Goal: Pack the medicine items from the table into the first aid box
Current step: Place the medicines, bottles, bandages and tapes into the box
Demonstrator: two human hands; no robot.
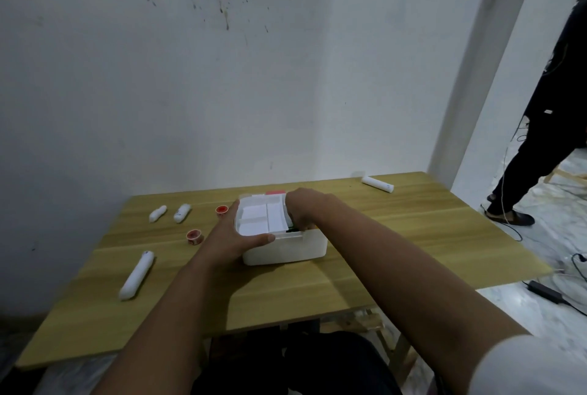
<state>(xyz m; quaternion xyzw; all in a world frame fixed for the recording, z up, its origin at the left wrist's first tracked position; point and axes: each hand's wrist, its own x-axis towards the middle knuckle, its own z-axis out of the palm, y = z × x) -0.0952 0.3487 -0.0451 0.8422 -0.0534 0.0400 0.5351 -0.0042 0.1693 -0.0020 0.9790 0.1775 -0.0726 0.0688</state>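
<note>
A white first aid box (pixel 295 248) stands mid-table with a white divided tray (pixel 260 213) on top at its left. My left hand (pixel 233 235) grips the box's left front corner, thumb along the rim. My right hand (pixel 303 207) reaches down into the box's right side; its fingertips are hidden, and something dark green shows under them. Left of the box lie two small white tubes (pixel 158 213) (pixel 181 212), two red-topped small cups (pixel 222 210) (pixel 194 236) and a long white tube (pixel 137 275). Another white tube (pixel 378 184) lies at the far right.
The wooden table (pixel 413 235) stands against a white wall. A person in dark clothes (pixel 546 127) stands at the right on the floor. Cables and a black power adapter (pixel 546 291) lie on the floor beside the table's right edge.
</note>
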